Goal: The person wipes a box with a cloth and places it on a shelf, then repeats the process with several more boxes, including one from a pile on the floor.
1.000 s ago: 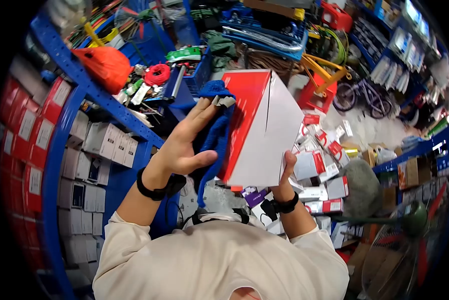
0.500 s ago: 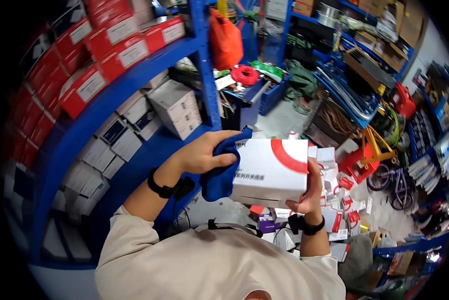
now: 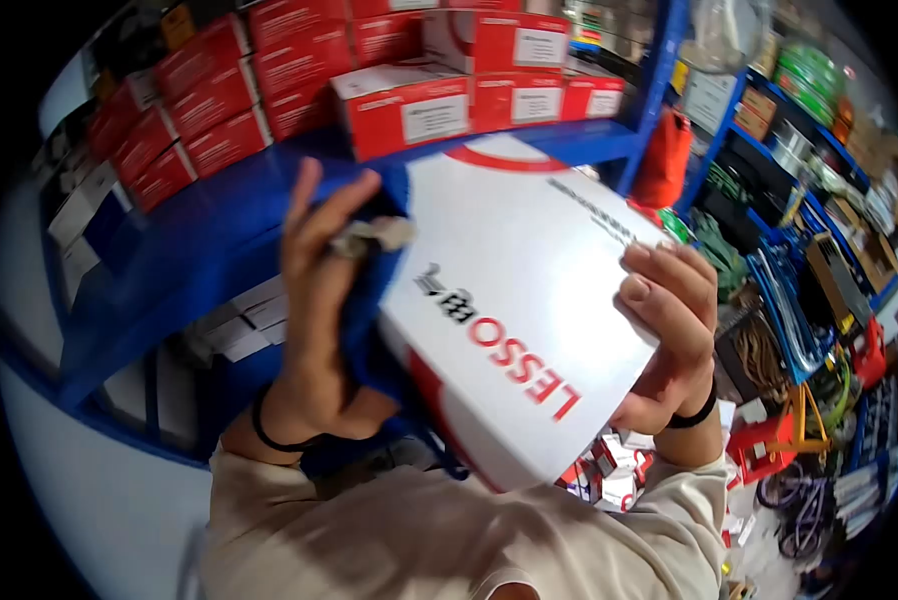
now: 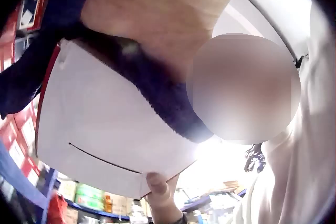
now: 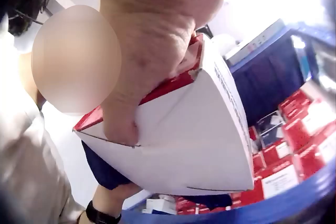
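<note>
A white and red box (image 3: 529,300), printed LESSO, is tilted between the two hands in the head view. The right hand (image 3: 674,330) grips its right side, fingers over the printed face and thumb near the lower edge. At the box's left side is a dark blue cloth (image 3: 374,290), with the left hand (image 3: 319,300) against it, fingers extended. In the left wrist view the cloth (image 4: 173,103) lies between that hand and the box (image 4: 105,119). The right wrist view shows the right thumb on a plain white side of the box (image 5: 184,145).
Red and white boxes (image 3: 399,105) stand stacked on a blue shelf (image 3: 219,205) beyond the hands. Smaller white boxes sit lower down. An orange bag (image 3: 666,160) hangs by the shelf post, and more small boxes (image 3: 619,465) lie below at the right.
The head view has swung left towards the shelf of red boxes. The box has been turned and now looks larger. The left hand's fingers have straightened from their bent hold on the cloth.
</note>
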Tool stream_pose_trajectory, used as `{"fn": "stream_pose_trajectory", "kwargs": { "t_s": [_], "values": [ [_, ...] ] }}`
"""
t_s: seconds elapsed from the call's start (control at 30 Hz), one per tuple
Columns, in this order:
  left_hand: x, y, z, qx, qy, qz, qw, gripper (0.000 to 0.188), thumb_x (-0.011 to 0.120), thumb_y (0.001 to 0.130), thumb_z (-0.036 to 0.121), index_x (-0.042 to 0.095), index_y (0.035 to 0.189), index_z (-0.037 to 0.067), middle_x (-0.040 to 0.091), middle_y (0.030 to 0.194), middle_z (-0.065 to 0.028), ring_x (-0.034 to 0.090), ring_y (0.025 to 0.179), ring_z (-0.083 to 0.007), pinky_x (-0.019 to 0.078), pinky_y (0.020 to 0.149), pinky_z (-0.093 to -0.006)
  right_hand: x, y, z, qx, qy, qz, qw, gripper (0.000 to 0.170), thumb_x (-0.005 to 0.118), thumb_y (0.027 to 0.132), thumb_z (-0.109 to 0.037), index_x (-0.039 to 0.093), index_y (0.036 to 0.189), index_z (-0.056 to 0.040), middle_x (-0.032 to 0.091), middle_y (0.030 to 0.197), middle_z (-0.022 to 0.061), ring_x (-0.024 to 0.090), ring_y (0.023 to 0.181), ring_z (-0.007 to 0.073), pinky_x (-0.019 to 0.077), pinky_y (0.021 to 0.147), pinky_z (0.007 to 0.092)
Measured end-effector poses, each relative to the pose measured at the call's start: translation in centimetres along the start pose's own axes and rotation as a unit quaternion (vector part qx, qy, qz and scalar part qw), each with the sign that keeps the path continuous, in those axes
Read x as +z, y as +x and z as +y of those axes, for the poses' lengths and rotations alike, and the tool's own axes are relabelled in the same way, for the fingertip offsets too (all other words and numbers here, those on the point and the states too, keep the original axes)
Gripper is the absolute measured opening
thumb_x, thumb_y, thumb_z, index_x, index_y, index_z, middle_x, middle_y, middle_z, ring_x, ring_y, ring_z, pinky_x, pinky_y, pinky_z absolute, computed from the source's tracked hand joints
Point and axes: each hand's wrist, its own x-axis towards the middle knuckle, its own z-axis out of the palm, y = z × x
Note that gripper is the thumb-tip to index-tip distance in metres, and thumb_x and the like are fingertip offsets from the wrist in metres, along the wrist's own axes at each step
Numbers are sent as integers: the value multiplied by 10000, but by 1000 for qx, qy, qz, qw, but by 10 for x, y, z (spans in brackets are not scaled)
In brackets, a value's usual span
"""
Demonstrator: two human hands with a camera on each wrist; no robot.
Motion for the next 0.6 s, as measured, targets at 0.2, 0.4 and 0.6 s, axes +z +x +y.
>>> {"fn": "stream_pose_trajectory", "kwargs": {
  "t_s": [0.2, 0.4, 0.6],
  "values": [
    [-116, -39, -40, -131, 38, 48, 990, 620, 423, 1030, 492, 499, 1438, 31, 537, 1450, -243, 435, 1425, -411, 304, 1186, -529, 124, 84, 2, -108, 74, 82, 988, 521, 807, 825, -432, 620, 1305, -353, 647, 1229, 163, 646, 1047, 345, 534, 864, 486],
    [-155, -34, -56, -297, 103, -36, 949, 301, 424, 1065, 117, 590, 1299, 29, 578, 1427, -151, 413, 1456, -345, 276, 1219, -407, 233, 101, 4, -192, 1, 77, 978, 567, 725, 784, -258, 583, 1315, -398, 616, 1267, 65, 611, 1099, 258, 503, 917, 401],
    [-146, -27, -56, -338, 93, -10, 937, 275, 481, 1027, 108, 620, 1249, 26, 608, 1385, -149, 414, 1453, -350, 268, 1217, -467, 264, 107, -11, -139, 31, 42, 989, 547, 726, 816, -278, 595, 1339, -374, 589, 1352, 63, 577, 1165, 270, 450, 974, 430]
  ]
}}
